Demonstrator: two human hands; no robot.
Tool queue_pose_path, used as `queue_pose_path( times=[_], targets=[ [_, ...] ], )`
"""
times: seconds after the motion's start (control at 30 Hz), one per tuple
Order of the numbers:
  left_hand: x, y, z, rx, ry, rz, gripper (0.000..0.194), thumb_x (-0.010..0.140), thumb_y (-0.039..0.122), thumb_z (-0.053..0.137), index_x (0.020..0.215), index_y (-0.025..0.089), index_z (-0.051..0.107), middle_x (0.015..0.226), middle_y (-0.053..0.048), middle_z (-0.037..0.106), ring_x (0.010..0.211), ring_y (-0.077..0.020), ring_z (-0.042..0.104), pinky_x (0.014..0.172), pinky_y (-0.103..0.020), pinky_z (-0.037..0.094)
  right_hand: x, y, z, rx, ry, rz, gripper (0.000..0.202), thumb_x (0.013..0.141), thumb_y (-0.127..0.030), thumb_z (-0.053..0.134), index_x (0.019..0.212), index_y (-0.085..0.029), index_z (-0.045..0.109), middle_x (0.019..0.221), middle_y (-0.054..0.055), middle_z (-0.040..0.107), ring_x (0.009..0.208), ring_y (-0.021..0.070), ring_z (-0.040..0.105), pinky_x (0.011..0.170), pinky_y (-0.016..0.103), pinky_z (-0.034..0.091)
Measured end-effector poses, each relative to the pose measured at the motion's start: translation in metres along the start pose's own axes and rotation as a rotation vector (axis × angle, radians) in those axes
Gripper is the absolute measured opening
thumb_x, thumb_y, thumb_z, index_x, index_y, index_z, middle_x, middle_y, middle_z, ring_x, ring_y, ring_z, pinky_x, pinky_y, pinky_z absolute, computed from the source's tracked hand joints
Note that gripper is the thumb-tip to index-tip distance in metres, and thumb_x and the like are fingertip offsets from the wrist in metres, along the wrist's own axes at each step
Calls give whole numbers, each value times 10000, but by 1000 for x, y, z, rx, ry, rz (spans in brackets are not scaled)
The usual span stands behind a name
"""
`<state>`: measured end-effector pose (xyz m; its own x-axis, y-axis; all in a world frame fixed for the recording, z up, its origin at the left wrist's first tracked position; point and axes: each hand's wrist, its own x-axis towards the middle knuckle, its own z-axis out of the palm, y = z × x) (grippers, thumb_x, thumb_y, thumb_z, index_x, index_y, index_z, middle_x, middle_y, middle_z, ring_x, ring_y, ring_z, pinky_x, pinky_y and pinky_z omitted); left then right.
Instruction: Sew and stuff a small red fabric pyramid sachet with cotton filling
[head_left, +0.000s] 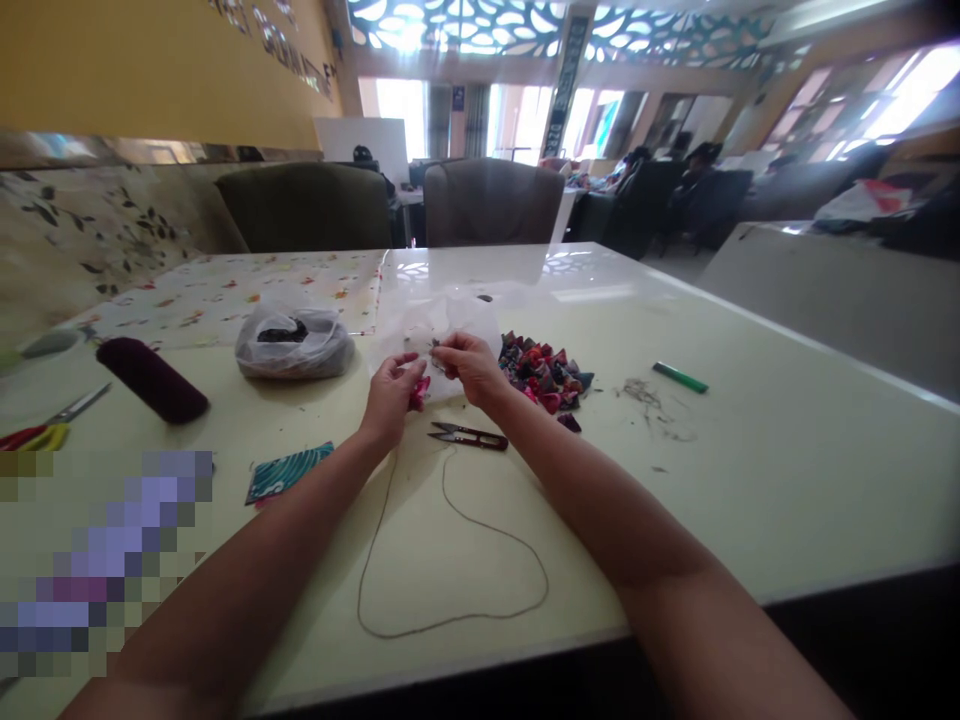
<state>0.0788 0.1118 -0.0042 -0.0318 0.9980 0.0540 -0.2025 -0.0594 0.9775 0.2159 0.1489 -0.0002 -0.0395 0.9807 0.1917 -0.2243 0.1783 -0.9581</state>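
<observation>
My left hand (391, 398) is closed on a small pink piece of fabric (418, 393) above the table. My right hand (469, 362) pinches something tiny and greyish close to the left fingertips, too small to make out. Behind both hands lies a clear plastic bag (405, 325). A long thin thread (546, 580) hangs below the left hand and loops across the tabletop toward me. Thread snips (480, 438) with dark handles rest just below the hands, blades pointing left. Right of my right hand sits a pile of small folded fabric pieces (546, 372), red, pink and dark.
Thread scraps (646, 400) and a green stick-like object (679, 377) lie to the right. On the left are a teal patterned fabric piece (289, 472), a dark purple case (152, 382), scissors (84, 403) and a white plastic bag (319, 350) with dark contents. Chairs (495, 205) stand beyond the table.
</observation>
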Motion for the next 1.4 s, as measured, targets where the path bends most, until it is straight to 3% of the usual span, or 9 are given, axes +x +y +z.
queue_pose_path(
  times=[0.17,0.3,0.43,0.57,0.7,1.0,1.17,1.4],
  targets=[
    [-2,2,2,-2,-19,-64,265,633,307,777,775,128,643,570,29,547,456,-70,437,397,-182,371,-3,-5,7,-18,-12,20,258,626,-299,720,651,-192,486,535,-78,468,448,51,386,443,206,300],
    [5,2,-6,9,89,-86,187,647,252,740,725,134,618,553,37,537,433,-61,423,391,-174,364,8,-21,-15,-142,84,-30,202,708,-272,653,697,-197,465,558,-84,439,483,52,392,484,195,336],
    [12,2,-12,-6,181,-109,171,718,229,691,839,131,622,594,40,547,430,-58,425,393,-168,377,16,-30,-42,-360,96,-16,178,708,-186,629,652,-190,460,526,-77,434,466,59,388,486,205,315],
    [12,5,-11,-44,207,-88,329,772,206,658,1091,166,587,680,51,561,448,-58,446,405,-164,400,18,-25,-52,-650,31,21,137,644,-71,633,603,-158,536,516,-52,474,511,82,424,537,221,327],
    [7,8,-6,-82,189,-62,318,797,206,640,1107,179,575,685,56,546,447,-51,427,411,-157,393,19,-18,-50,-910,-38,17,173,597,19,605,661,-138,633,643,-10,603,643,111,501,648,222,385],
    [-10,-6,9,-124,49,-140,261,743,252,717,969,148,636,646,41,547,459,-59,440,405,-166,381,14,6,-45,-1246,-178,-1,195,676,5,629,763,-138,729,856,90,737,809,195,615,769,241,439],
    [-9,-18,9,-85,14,-228,241,739,250,733,940,143,653,641,32,552,451,-67,449,388,-171,390,14,13,-42,-1298,-153,-40,171,730,-10,623,767,-131,738,910,123,744,868,220,634,795,257,431],
    [-10,-24,10,-39,18,-235,241,738,286,751,919,152,663,654,31,559,473,-72,468,404,-171,408,16,-13,-44,-1292,-1,-96,173,831,-133,613,906,-124,768,910,84,750,842,185,639,793,244,441]
  ],
)
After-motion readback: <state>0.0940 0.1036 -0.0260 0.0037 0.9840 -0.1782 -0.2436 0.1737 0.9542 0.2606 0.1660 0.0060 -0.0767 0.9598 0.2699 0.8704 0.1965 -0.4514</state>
